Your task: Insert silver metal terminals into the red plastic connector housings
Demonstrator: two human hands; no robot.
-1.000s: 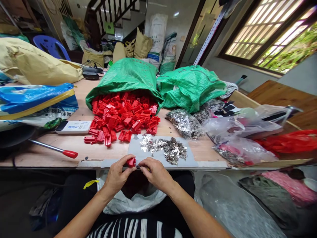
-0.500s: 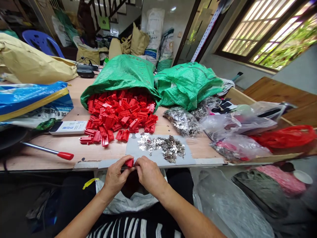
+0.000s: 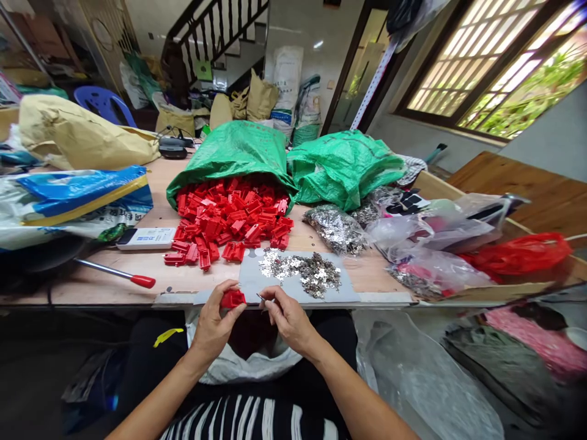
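Observation:
Between the thumb and fingers of my left hand point(image 3: 217, 322) is a red plastic housing point(image 3: 233, 299), held at the table's front edge. My right hand point(image 3: 287, 315), just to its right, pinches a small metal piece point(image 3: 261, 297); a gap separates the piece from the housing. Beyond my hands, flat metal pieces point(image 3: 320, 275) lie heaped on a grey sheet point(image 3: 250, 287). A pile of similar red housings point(image 3: 229, 214) spills from the mouth of a green woven sack point(image 3: 238, 146). Below my hands, a white sack point(image 3: 257, 368) gapes open on my lap.
A red-tipped metal lever point(image 3: 117, 273) points across the table's left side, near a white box point(image 3: 145, 238). Right of the sheet sits a clear bag of metal pieces point(image 3: 337, 229). A wooden tray point(image 3: 493, 290) holds plastic bags. A second green sack point(image 3: 343, 168) lies behind.
My hands have moved apart, and the metal piece now shows in my right fingers. The red housing has turned in my left hand. The camera view has shifted.

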